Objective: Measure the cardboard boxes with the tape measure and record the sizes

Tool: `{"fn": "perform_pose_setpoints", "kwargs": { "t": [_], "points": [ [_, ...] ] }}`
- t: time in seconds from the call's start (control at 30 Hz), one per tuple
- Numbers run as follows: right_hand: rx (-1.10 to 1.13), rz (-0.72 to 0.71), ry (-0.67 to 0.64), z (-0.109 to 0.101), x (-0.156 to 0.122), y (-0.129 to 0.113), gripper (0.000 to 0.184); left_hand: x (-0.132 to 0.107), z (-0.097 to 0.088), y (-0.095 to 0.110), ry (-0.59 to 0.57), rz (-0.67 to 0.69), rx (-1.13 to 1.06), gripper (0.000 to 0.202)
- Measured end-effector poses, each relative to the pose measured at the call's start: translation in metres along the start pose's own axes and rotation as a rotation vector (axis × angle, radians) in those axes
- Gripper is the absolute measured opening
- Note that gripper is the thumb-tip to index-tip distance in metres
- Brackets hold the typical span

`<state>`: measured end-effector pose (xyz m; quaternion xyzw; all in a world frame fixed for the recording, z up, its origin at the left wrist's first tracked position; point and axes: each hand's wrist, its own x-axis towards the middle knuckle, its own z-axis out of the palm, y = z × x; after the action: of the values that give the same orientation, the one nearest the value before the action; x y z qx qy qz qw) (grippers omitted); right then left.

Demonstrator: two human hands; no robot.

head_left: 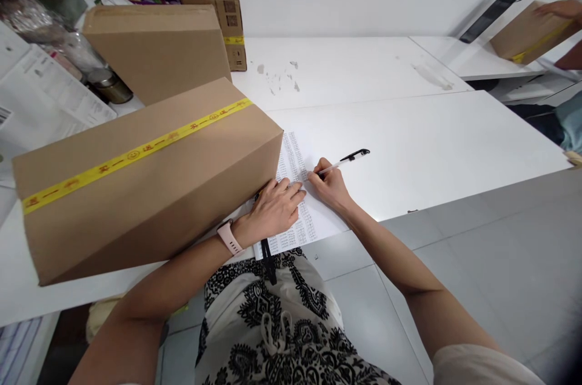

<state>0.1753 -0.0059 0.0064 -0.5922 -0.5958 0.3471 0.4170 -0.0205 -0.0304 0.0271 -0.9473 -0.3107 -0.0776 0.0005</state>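
Observation:
A printed sheet of paper (302,215) with columns of small text lies on the white table, partly under a large cardboard box. My left hand (276,206) rests flat on the sheet with its fingers stretched out, close to the box's lower right edge. In my right hand (331,186) is a white and black pen (345,160), gripped with its tip down at the paper beside my left fingertips. The large cardboard box (182,148), sealed with yellow printed tape, stands left of both hands. Below my left hand a black strap (268,261) hangs over the table edge.
Further cardboard boxes (157,48) and plastic-wrapped goods (77,48) crowd the back left, with a jar (109,85) among them. A dark bottle (495,9) lies or leans at the back right. Beyond it, another person's hand (561,9) touches a smaller taped box (522,36).

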Motion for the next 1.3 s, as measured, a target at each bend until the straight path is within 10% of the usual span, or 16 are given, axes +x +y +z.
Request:
{"fn": "perform_pose_setpoints", "kwargs": {
  "t": [1.3],
  "points": [
    [-0.020,0.013,0.054,-0.0007,0.0011,0.0006,0.020,-0.0011,0.0008,-0.0002,0.024,0.006,0.001,0.035]
  ]
}}
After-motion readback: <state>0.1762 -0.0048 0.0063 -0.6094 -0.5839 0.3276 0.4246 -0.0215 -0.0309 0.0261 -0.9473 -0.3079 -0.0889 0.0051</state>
